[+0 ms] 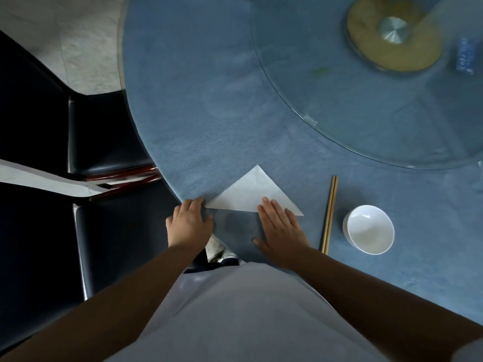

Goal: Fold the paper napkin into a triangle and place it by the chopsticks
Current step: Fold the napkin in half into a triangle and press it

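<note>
napkin folded, hands flat on the cloth

lying as a white triangle, the paper napkin (248, 194) sits on the blue table (209, 100), apex toward 12 o'clock, at 9 o'clock of the chopsticks (329, 212) and apart from them. the right hand (281, 231) is spread flat, fingertips pressing the napkin's long edge. the left hand (188, 223) rests with loosely bent fingers at the table's rim, just beside the napkin's 9 o'clock corner, gripping nothing. a white bowl (369, 231) stands at 3 o'clock of the chopsticks.

We see a matt paper napkin (251, 194), wooden chopsticks (329, 212), a glossy white bowl (369, 229), a clear glass turntable (366, 113) and matt blue cloth on the bench (196, 113).
</note>
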`<control>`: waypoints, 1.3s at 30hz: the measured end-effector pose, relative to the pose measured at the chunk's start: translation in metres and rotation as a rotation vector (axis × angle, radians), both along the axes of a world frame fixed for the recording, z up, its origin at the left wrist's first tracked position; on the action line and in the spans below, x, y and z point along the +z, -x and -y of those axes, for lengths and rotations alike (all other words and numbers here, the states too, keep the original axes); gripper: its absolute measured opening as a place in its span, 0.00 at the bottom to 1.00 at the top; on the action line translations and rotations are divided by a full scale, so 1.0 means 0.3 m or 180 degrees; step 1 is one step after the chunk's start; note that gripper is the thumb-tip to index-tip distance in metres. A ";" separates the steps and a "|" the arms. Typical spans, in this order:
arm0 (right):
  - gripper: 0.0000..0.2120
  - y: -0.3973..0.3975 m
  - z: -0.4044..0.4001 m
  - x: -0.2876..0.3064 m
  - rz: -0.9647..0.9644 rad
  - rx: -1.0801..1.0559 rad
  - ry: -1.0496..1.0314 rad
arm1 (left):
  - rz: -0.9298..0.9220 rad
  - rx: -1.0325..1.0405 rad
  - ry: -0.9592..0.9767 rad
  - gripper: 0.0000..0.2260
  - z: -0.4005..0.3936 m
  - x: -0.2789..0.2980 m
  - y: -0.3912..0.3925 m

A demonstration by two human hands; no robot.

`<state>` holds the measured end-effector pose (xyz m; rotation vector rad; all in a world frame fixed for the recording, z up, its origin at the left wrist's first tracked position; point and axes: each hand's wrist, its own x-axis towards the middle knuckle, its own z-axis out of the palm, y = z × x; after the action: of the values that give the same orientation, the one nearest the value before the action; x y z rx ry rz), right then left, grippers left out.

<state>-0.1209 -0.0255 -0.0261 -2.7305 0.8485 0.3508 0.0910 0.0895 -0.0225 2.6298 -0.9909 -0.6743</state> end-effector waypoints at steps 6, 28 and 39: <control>0.36 -0.029 0.008 0.016 0.0070 -0.0002 0.0066 | -0.0483 0.0407 0.0038 0.08 0.048 0.025 -0.032; 0.34 -0.021 0.040 0.017 0.0053 -0.0110 0.0192 | -0.1730 0.0961 0.0441 0.13 0.103 0.034 -0.057; 0.29 -0.031 0.069 0.013 0.0128 -0.0321 0.0045 | -0.1521 0.0838 0.0288 0.04 0.126 0.038 -0.071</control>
<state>-0.1115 -0.0463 -0.0223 -2.6854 0.9769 0.2698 0.1122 0.0518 -0.0110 2.2957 -0.5134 -1.0886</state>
